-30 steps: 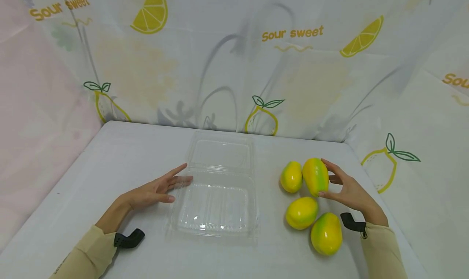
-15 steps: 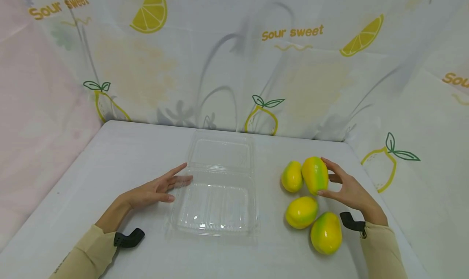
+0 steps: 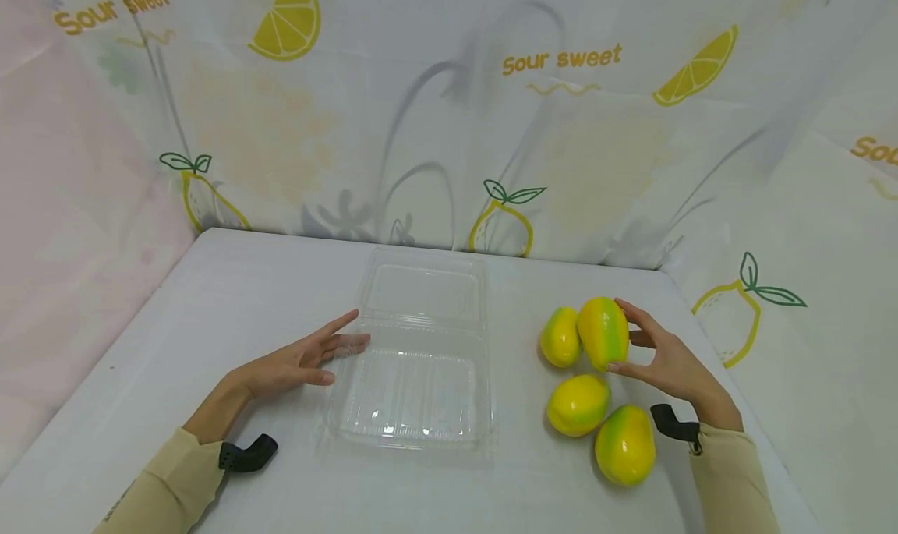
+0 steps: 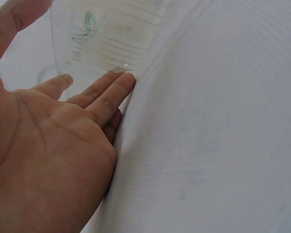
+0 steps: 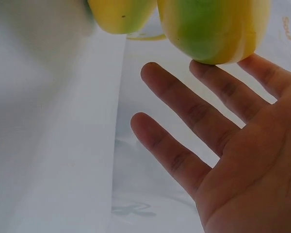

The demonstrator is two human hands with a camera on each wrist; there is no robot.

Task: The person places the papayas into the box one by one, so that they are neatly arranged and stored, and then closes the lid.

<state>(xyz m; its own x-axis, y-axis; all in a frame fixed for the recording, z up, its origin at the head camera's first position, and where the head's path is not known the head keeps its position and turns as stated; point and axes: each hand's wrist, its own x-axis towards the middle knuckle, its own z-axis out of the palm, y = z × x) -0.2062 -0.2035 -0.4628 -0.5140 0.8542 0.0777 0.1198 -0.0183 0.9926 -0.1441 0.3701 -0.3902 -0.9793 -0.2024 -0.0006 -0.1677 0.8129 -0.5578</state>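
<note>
My right hand [image 3: 669, 366] pinches a yellow-green mango [image 3: 603, 334] between the thumb below and the index finger above, seen from the head. In the right wrist view two fingertips touch the underside of this mango [image 5: 213, 29], while the other fingers stay extended apart from it. Three more mangoes lie close by: one [image 3: 560, 337] just left of the held one, another [image 3: 578, 406] below it, and the third [image 3: 625, 446] nearest the front. My left hand [image 3: 291, 366], fingers extended, rests at the left edge of a clear plastic clamshell box [image 3: 410, 394]; its fingertips overlap the rim.
The box's lid [image 3: 424, 288] lies folded back flat toward the rear. A white cloth covers the table [image 3: 266, 292], and a lemon-print curtain [image 3: 421, 129] rises behind it. Black wrist mounts [image 3: 249, 454] sit on both beige sleeves.
</note>
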